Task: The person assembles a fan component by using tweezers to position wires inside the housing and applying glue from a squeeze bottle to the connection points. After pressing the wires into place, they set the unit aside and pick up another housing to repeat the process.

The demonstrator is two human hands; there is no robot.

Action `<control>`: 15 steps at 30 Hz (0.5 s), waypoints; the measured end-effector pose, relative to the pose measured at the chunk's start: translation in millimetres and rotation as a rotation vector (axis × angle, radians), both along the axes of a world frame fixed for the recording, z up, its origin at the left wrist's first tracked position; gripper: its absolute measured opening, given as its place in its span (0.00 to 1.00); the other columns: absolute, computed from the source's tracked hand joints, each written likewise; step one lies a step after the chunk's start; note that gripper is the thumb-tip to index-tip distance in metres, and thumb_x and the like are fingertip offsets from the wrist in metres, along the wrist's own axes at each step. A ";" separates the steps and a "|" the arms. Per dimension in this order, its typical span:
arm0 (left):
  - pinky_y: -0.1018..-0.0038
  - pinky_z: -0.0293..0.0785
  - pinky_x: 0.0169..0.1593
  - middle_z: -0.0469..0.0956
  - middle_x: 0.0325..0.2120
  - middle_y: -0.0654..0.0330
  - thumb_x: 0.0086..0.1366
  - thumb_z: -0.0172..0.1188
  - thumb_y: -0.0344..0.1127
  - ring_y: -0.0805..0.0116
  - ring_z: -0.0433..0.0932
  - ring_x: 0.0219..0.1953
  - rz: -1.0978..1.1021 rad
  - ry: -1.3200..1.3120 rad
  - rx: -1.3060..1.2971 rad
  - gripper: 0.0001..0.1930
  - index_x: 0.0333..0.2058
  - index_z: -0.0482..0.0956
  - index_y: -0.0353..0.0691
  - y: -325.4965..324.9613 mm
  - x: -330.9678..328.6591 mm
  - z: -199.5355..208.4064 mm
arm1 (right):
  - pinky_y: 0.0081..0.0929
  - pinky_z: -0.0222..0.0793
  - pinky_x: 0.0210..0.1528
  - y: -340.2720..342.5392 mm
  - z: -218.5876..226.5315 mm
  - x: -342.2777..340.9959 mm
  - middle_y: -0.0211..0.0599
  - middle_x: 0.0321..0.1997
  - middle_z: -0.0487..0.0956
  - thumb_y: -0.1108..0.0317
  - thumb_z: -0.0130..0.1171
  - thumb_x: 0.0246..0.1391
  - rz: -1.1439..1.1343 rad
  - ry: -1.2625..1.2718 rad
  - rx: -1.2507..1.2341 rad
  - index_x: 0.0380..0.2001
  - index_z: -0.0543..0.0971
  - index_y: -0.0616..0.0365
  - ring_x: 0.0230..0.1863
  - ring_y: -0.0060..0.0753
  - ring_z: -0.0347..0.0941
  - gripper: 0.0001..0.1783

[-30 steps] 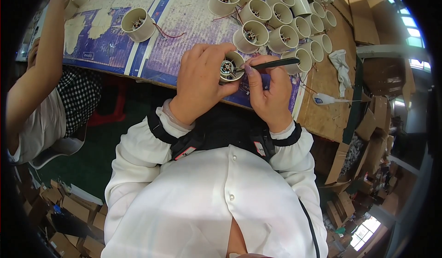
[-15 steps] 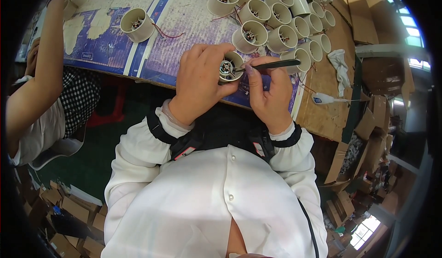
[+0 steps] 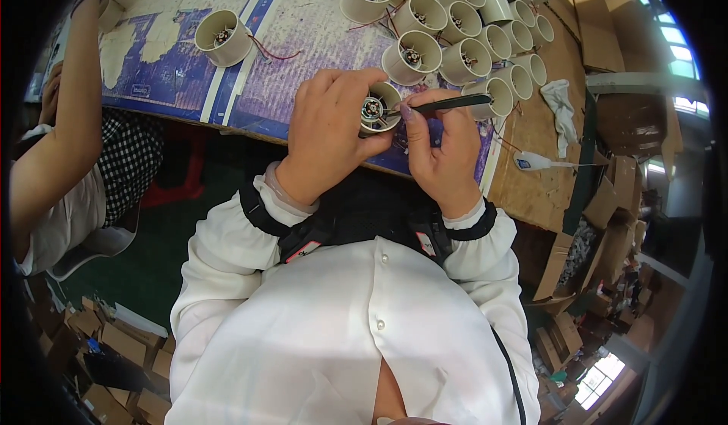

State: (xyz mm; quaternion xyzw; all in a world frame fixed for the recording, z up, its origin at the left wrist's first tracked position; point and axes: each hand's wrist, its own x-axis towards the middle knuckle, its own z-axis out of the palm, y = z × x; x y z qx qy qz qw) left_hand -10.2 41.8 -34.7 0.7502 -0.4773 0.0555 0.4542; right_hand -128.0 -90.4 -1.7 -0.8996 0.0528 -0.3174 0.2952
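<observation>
My left hand is wrapped round a cream cylindrical housing at the table's near edge, its open end tilted up toward me. Inside the housing a small round part with metal and wires shows. Pinched in my right hand are dark tweezers, whose tips reach over the rim into the housing. What exactly the tips touch is too small to make out. Another cream housing with red and dark wires stands alone, farther left on the table.
Several similar cream housings crowd the table's far right. A white glove or cloth and a small white bottle with a thin needle tip lie at right. A co-worker's arm is at left. Cardboard boxes pile up behind.
My hands keep almost the same place round the housing. The tweezers have shifted very slightly, their tips still inside it.
</observation>
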 end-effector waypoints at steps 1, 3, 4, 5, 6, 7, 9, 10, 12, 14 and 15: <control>0.61 0.69 0.50 0.80 0.41 0.60 0.45 0.75 0.35 0.55 0.75 0.46 0.000 -0.001 0.001 0.33 0.53 0.75 0.43 0.2 0.0 0.4 | 0.27 0.74 0.41 -0.2 0.0 0.0 0.41 0.42 0.79 0.78 0.61 0.61 0.007 -0.001 -0.006 0.42 0.77 0.64 0.39 0.34 0.78 0.06; 0.61 0.69 0.50 0.80 0.41 0.60 0.45 0.75 0.35 0.55 0.75 0.46 -0.003 0.001 -0.004 0.33 0.53 0.75 0.43 -0.4 -0.2 -0.3 | 0.27 0.74 0.41 -1.0 0.5 0.1 0.41 0.41 0.79 0.78 0.61 0.61 0.013 -0.003 -0.012 0.42 0.77 0.64 0.39 0.34 0.78 0.06; 0.61 0.69 0.50 0.80 0.41 0.60 0.45 0.75 0.34 0.55 0.75 0.46 -0.005 0.002 -0.011 0.33 0.53 0.75 0.43 -1.1 0.1 -1.0 | 0.27 0.75 0.41 -2.4 1.0 0.6 0.41 0.41 0.79 0.78 0.61 0.61 0.033 -0.005 -0.039 0.42 0.77 0.64 0.39 0.35 0.78 0.06; 0.61 0.69 0.50 0.80 0.41 0.60 0.45 0.75 0.34 0.55 0.75 0.46 -0.007 0.003 -0.017 0.33 0.53 0.75 0.43 -1.5 0.1 -1.4 | 0.27 0.75 0.42 -3.7 1.6 1.0 0.41 0.41 0.79 0.79 0.61 0.61 0.052 -0.007 -0.066 0.42 0.77 0.64 0.39 0.35 0.79 0.06; 0.61 0.69 0.50 0.80 0.41 0.60 0.45 0.75 0.34 0.55 0.75 0.46 -0.006 0.000 -0.019 0.33 0.53 0.75 0.43 -1.4 -0.2 -1.5 | 0.27 0.75 0.42 -4.3 2.2 1.2 0.42 0.41 0.79 0.79 0.61 0.61 0.071 -0.009 -0.093 0.42 0.77 0.65 0.39 0.35 0.79 0.06; 0.61 0.69 0.50 0.80 0.41 0.60 0.45 0.75 0.34 0.55 0.75 0.46 -0.003 0.003 -0.015 0.33 0.53 0.75 0.43 -0.9 -0.5 -1.8 | 0.27 0.75 0.42 -4.4 1.0 0.7 0.42 0.41 0.79 0.79 0.61 0.61 0.072 -0.012 -0.095 0.42 0.77 0.65 0.39 0.35 0.79 0.06; 0.61 0.69 0.51 0.80 0.41 0.60 0.45 0.75 0.34 0.54 0.75 0.46 0.004 0.008 -0.006 0.33 0.53 0.75 0.43 0.3 -1.0 -1.9 | 0.27 0.75 0.42 -4.1 -5.9 -1.5 0.42 0.41 0.79 0.79 0.60 0.61 0.055 -0.013 -0.015 0.41 0.77 0.65 0.39 0.36 0.79 0.06; 0.61 0.69 0.51 0.80 0.41 0.60 0.45 0.75 0.34 0.54 0.75 0.46 0.006 0.007 -0.007 0.33 0.53 0.75 0.43 0.3 -1.0 -1.9 | 0.27 0.75 0.42 -3.4 -6.5 -1.5 0.42 0.41 0.79 0.79 0.60 0.61 0.047 -0.012 0.025 0.41 0.77 0.65 0.39 0.36 0.79 0.06; 0.61 0.69 0.51 0.80 0.42 0.60 0.45 0.75 0.34 0.54 0.75 0.46 -0.006 0.002 -0.016 0.34 0.53 0.75 0.43 -0.4 -0.5 -2.1 | 0.27 0.75 0.43 -3.3 -5.7 -1.9 0.42 0.41 0.80 0.79 0.60 0.61 0.041 -0.010 0.023 0.41 0.77 0.65 0.39 0.36 0.79 0.06; 0.61 0.69 0.51 0.80 0.42 0.60 0.45 0.75 0.34 0.54 0.75 0.46 -0.012 -0.001 -0.020 0.34 0.53 0.75 0.43 -0.5 -0.5 -2.2 | 0.27 0.76 0.43 -3.3 -4.2 -1.8 0.43 0.41 0.80 0.79 0.60 0.61 0.025 -0.003 0.021 0.41 0.78 0.65 0.38 0.37 0.80 0.05; 0.61 0.69 0.51 0.80 0.42 0.60 0.45 0.75 0.34 0.54 0.75 0.47 -0.007 0.001 -0.017 0.34 0.53 0.75 0.43 -0.4 -0.5 -2.3 | 0.27 0.76 0.43 -3.2 -4.2 -1.5 0.43 0.41 0.80 0.79 0.60 0.61 0.025 -0.003 0.021 0.41 0.78 0.65 0.38 0.37 0.80 0.05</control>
